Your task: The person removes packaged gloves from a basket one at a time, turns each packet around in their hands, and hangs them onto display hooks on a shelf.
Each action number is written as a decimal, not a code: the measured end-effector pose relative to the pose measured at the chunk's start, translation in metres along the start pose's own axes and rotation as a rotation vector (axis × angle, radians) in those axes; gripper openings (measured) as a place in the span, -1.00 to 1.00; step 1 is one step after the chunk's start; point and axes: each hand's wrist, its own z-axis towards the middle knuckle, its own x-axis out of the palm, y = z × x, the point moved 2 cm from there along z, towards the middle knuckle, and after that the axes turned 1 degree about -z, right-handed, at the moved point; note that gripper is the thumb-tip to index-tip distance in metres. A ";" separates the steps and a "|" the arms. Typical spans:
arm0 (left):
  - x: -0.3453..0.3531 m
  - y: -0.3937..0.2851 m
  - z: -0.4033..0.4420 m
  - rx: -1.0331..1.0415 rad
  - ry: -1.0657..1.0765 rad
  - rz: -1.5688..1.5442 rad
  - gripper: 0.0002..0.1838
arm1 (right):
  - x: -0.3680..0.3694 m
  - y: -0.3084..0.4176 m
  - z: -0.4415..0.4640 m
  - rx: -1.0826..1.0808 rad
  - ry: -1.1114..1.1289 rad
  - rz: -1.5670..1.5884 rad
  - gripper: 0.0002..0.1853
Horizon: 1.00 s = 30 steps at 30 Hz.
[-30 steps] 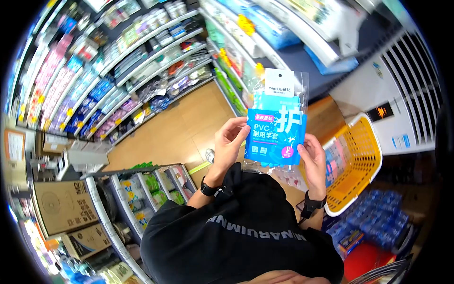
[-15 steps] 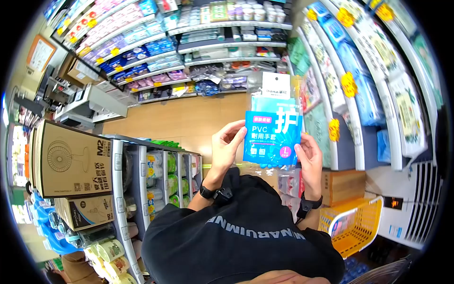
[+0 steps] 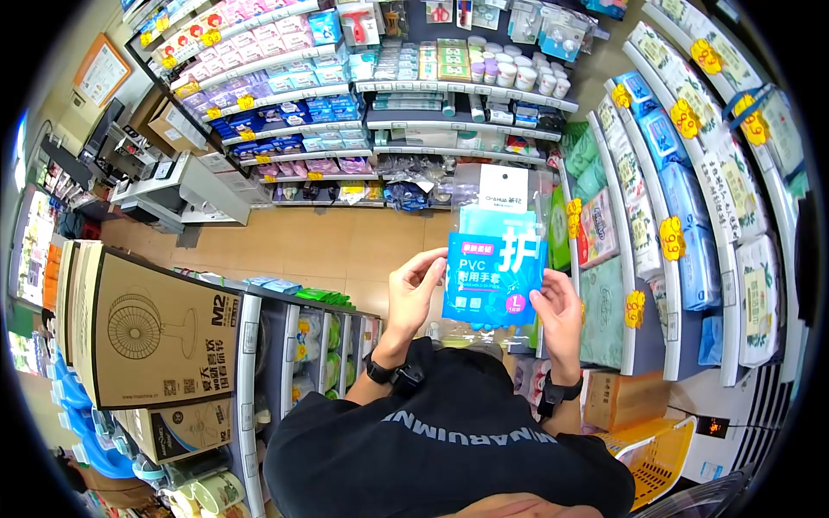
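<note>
A flat clear packet of blue PVC gloves [image 3: 494, 276] is held upright in front of my chest, its printed face towards me. A white header card [image 3: 503, 188] with a hang hole shows at its top. My left hand [image 3: 416, 292] pinches the packet's left edge between thumb and fingers. At the lower right edge, my right hand [image 3: 559, 315] grips it the same way. Both wrists wear black bands.
Stocked shelves [image 3: 466, 86] stand ahead, and more shelves [image 3: 652, 259] rise on the right. Fan boxes [image 3: 164, 328] top a low shelf at the left. A yellow basket [image 3: 661, 462] is at the lower right, near a cardboard box [image 3: 626, 399].
The view has swung round, so the shelves ahead now lie more squarely in front and the basket sits lower. Both hands still hold the packet, which appears slightly lower in view.
</note>
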 end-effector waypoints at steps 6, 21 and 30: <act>-0.003 0.001 0.011 -0.036 0.036 -0.039 -0.72 | 0.002 -0.005 0.014 0.009 -0.015 0.025 -0.58; 0.021 0.030 0.031 -0.417 0.488 -0.191 -0.23 | 0.015 -0.029 0.044 0.112 0.143 0.070 -0.48; 0.030 0.039 0.041 -0.468 0.568 -0.133 -0.07 | 0.026 -0.042 0.054 0.069 0.235 -0.015 -0.44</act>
